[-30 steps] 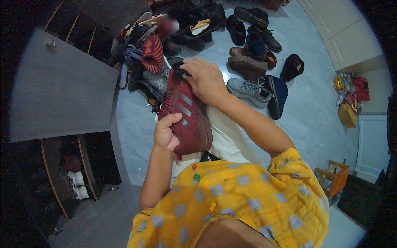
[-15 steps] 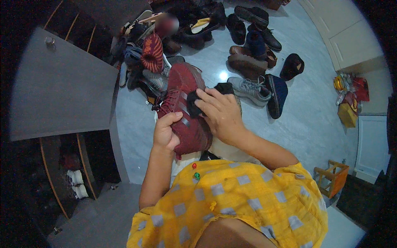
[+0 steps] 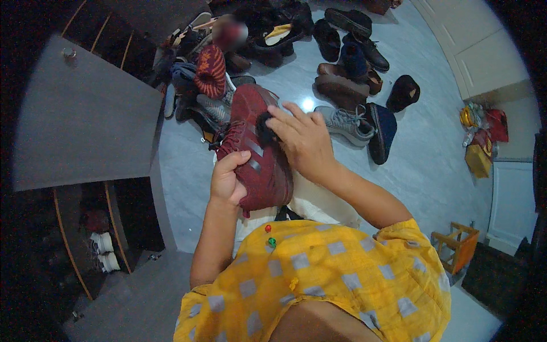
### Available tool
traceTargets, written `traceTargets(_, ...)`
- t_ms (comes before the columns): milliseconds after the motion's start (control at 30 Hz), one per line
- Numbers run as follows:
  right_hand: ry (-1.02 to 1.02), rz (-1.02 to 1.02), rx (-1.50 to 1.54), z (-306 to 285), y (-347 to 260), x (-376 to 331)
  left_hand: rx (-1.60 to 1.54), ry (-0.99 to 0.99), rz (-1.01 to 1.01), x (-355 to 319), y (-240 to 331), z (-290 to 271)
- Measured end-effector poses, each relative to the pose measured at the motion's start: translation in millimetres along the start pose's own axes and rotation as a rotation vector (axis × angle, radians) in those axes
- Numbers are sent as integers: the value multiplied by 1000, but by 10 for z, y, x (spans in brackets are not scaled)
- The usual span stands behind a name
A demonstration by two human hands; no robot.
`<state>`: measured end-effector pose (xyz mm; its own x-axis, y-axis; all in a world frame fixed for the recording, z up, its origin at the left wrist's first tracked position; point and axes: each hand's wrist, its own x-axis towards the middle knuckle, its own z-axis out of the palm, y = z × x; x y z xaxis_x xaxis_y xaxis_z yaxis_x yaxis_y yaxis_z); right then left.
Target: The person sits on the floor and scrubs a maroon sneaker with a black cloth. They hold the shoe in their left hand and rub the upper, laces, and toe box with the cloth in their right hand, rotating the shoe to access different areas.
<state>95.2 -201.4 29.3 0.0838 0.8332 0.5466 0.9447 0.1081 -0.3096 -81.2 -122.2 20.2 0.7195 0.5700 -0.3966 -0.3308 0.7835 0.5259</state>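
Note:
A dark red lace-up sneaker (image 3: 268,176) with dark stripes on its side is held up in front of me, toe pointing away. My left hand (image 3: 229,178) grips it near the heel, thumb over the side and the other fingers out of sight. Against the sneaker's right side, my right hand (image 3: 305,137) presses a black cloth (image 3: 264,129), fingers bent over it. Most of the cloth is hidden under those fingers.
Many shoes lie on the floor: a jumbled heap beyond the sneaker, a grey sneaker (image 3: 348,126) and a dark blue shoe (image 3: 381,134) at right. An open grey cabinet door (image 3: 91,119) stands left. A small wooden stool (image 3: 457,246) is at the right.
My right hand has shifted slightly up and left along the sneaker, with the cloth. Less of the cloth shows now. My left hand keeps its grip in nearly the same place.

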Motion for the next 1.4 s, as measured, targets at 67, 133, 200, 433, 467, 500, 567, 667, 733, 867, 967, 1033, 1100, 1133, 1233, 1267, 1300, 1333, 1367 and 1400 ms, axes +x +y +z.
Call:
traceTargets(67, 31, 24, 1, 49, 63, 144, -6, -3, 1, 5, -4, 0)
traceTargets(133, 44, 44, 10, 69, 66, 174, -21, -5, -1, 4, -14, 6)
traceTargets(200, 43, 56, 28, 76, 59, 177, -38, -34, -5, -4, 0, 42)
traceTargets(433, -7, 37, 0, 15, -91, -112, 10, 39, -20, 22, -29, -65)
traceTargets(467, -12, 35, -8, -15, -111, -137, -3, 24, -6, 18, -30, -44)
traceTargets(500, -18, 34, -15, -34, -130, -169, -15, 11, 9, 10, -38, -6)
traceTargets(567, -42, 20, -11, -60, -159, -232, -19, 4, 19, -4, -39, -28)
traceTargets(667, -74, 14, 7, -120, -205, -325, -40, 2, -10, -1, -36, 3)
traceTargets(733, -103, 12, 21, -166, -249, -391, -39, -21, -5, 13, -55, -51)
traceTargets(867, -200, 5, 62, -300, -352, -528, -36, -59, -15, 11, -47, -65)
traceTargets(967, -278, -11, 132, -398, -394, -642, -41, -60, -24, -10, -36, 2)
traceTargets(1033, -314, -27, 202, -474, -406, -705, -33, -45, -13, -19, -38, 21)
traceTargets(1100, -385, 3, 377, -559, -340, -674, -28, -29, -5, -10, -38, 13)
traceTargets(1133, -420, 19, 464, -593, -313, -634, -26, -20, -2, 7, -44, -9)
traceTargets(1233, -373, 128, 725, -677, -224, -370, -31, -18, 1, 17, -50, -66)
traceTargets(1267, -311, 149, 742, -713, -207, -248, -39, -25, -6, 36, -53, -89)
traceTargets(1300, -249, 168, 762, -735, -204, -117, -37, -13, -17, 50, -62, -127)
traceTargets(1333, -188, 185, 781, -711, -195, -12, -35, -1, -28, 65, -75, -166)
traceTargets(1367, -119, 169, 724, -629, -174, 80, -32, 10, -38, 68, -82, -184)
traceTargets(1400, -49, 156, 663, -530, -157, 175, -51, -1, -37, 67, -82, -160)
